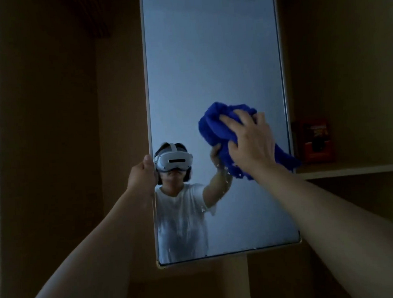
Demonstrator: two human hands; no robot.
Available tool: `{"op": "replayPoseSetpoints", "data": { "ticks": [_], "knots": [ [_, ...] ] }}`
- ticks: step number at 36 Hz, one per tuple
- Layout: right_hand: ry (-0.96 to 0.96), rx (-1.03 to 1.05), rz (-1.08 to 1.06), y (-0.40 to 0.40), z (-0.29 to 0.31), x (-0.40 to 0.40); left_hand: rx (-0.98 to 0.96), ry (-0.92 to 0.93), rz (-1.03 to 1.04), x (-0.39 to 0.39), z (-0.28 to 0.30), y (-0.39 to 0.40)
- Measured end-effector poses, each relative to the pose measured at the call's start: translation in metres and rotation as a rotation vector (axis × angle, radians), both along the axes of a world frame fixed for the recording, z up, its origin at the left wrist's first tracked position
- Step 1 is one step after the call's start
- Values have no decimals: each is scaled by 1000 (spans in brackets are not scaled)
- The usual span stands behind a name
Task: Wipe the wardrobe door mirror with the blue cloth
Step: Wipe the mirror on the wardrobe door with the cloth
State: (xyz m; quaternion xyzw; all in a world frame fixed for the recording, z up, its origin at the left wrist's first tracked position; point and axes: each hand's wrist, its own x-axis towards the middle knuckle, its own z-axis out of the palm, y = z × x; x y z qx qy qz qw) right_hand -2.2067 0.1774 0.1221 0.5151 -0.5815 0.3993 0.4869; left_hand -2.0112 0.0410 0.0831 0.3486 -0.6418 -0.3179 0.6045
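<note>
Dim wardrobe mirror (209,67): right hand (251,141) presses bunched blue cloth (215,127) against glass (left hand (143,173) grips frame edge).

Both arms are stretched forward and up. The left hand (144,172) is curled at 9 o'clock, thumb uppermost. The right hand (251,141) is raised toward 2 o'clock, fingers (229,121) spread and bent.

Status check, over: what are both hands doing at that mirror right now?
Left hand grips the mirror edge. Right hand presses the bunched blue cloth on the glass, right side. Droplets and streaks lower down. Nothing in the way.
</note>
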Motion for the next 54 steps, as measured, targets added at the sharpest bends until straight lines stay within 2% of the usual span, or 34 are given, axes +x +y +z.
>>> {"op": "replayPoseSetpoints", "data": {
  "ticks": [5,18,26,31,33,37,42,49,54],
  "knots": [
    [-103,63,-62,-7,14,-24,-17,-21,44,0,-1,0],
    [86,-80,101,-20,-75,6,-44,-37,144,-3,-1,2],
    [203,81,124,-15,-107,-6,-28,-27,165,-5,-3,4],
    [319,196,106,-3,-90,-21,-34,-57,172,-3,-1,8],
    [275,176,75,2,-76,-31,-31,-59,158,-2,-1,10],
    [18,134,-48,12,-44,-60,-9,-37,128,0,-1,11],
    [-188,67,-137,17,-28,-92,-13,-4,114,-1,-3,10],
    [-340,-35,-149,11,-59,-92,-36,-2,168,-4,-5,9],
    [-347,-51,-109,3,-98,-78,-58,-31,174,-3,-7,4]
  ]
}}
